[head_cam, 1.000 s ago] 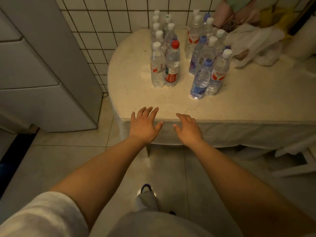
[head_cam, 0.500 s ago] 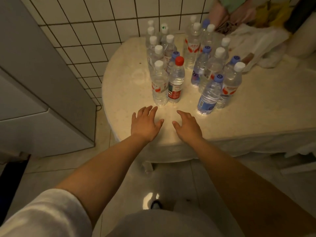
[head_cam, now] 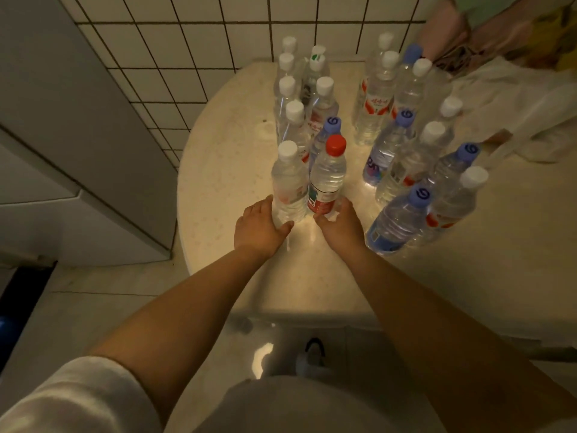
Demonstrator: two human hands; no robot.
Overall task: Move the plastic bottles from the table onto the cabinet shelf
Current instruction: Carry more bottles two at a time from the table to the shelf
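Partly hidden behind the bottles, left hand (head_cam: 260, 228) cups the white-capped bottle (head_cam: 288, 185), right hand (head_cam: 340, 225) the red-capped bottle (head_cam: 326, 179).

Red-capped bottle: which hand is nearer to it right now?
Right. The right hand is at the base of the red-capped bottle; the left hand is at the white-capped bottle beside it.

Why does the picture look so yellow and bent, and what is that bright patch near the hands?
Head view: dim, warm light tints everything yellowish. The wide lens bows the wall tiles and leans the bottles outward. The bright patch is glare on the glossy table between the left hand and right hand; a second reflection shines on the floor below. Edges are slightly soft.
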